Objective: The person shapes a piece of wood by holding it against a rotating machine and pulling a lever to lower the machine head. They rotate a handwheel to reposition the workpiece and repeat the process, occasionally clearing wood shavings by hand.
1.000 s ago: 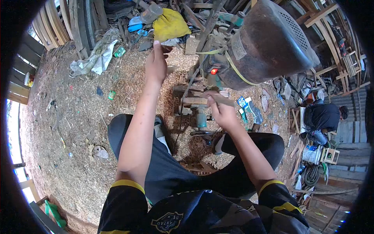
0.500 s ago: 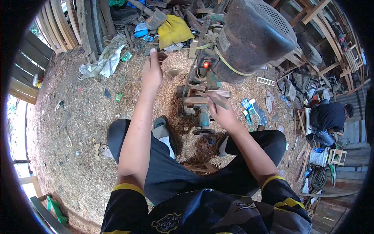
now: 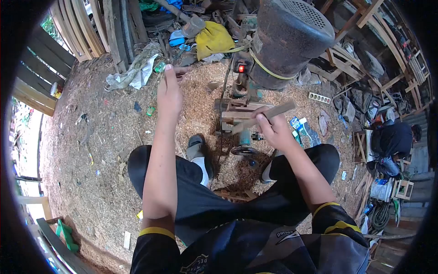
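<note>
A short flat wooden stick (image 3: 280, 109) is gripped in my right hand (image 3: 273, 130), slanting from lower left to upper right over the machine's right side. My left hand (image 3: 171, 91) is raised at the left of the machine, thumb up and fingers apart, with nothing visible in it. Between my knees stands a low machine with a wooden block (image 3: 235, 115) on top and a round handwheel (image 3: 243, 151) at its front. A red light (image 3: 241, 68) glows on the machine, beside a large dark rusty drum (image 3: 292, 41).
Wood shavings cover the floor (image 3: 109, 150). A yellow cloth bag (image 3: 213, 40) and scraps lie beyond the machine. A power strip (image 3: 319, 98) is at the right. Farther right a person in dark clothes (image 3: 390, 144) bends down. Boards (image 3: 121, 36) lean at upper left.
My right hand has moved right and slightly up, turning the stick so it slants upward to the right. My left hand has shifted slightly left and down. The view has shifted a little.
</note>
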### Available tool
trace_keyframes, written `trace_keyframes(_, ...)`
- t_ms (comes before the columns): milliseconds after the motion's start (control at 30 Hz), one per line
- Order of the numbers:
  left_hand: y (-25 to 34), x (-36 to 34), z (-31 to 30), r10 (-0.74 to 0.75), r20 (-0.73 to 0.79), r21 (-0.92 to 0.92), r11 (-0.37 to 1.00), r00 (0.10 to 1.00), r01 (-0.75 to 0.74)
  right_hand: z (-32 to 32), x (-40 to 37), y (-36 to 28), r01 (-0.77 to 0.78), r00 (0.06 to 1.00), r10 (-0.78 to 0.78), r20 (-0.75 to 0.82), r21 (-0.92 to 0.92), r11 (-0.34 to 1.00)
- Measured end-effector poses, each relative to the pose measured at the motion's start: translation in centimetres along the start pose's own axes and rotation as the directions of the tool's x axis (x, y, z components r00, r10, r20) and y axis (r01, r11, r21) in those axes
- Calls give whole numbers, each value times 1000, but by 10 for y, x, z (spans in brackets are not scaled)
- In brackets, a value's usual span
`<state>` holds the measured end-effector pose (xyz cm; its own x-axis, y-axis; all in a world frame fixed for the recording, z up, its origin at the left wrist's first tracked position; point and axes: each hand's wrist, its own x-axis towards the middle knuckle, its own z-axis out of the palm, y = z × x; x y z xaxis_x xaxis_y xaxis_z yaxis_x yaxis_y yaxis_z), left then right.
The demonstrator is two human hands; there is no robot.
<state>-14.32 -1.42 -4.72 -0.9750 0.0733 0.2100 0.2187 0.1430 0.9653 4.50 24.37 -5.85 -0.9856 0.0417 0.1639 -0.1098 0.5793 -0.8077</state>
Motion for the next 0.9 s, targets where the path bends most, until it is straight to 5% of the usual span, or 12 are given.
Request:
trace_keyframes(33,5,-6,-7,6,-1,19,1000,1000,-6,-3,-5,-3,-108,991,100,85,89,990)
trace_keyframes(67,11,-13,-12,13,-1,38,999,1000,-13,3,-6,-2,64,991,-72,109,75,995)
trace_keyframes(167,27,-32,-25,43,27,66,997,999,-45,13,-13,-14,73,789,147,596,-330,941)
trace_keyframes(267,37,-40,-30,46,38,65,997,998,-48,64,-39,27,140,714,136,687,-330,934)
trace_keyframes(367,58,-52,-29,115,34,120,986,993,-118,87,-62,48,125,759,131,637,-340,932)
trace_keyframes(500,62,-57,-22,197,-5,116,974,980,-195,91,-73,65,51,713,311,629,-488,871)
trace_keyframes(600,72,-62,-25,180,107,274,940,978,-203,93,-93,112,4,668,486,564,-656,755)
trace_keyframes(700,93,-75,-24,123,-11,-62,990,992,-124,96,-106,139,-78,629,613,478,-746,662)
trace_keyframes(733,92,-76,-24,148,-40,-6,989,988,-149,98,-108,147,-128,619,653,437,-764,633)
trace_keyframes(833,41,-64,-16,295,-108,158,948,950,-276,114,-120,173,-209,688,606,398,-691,692)
trace_keyframes(900,2,-44,-13,117,-20,88,989,993,-115,133,-118,203,-305,696,604,389,-602,738)
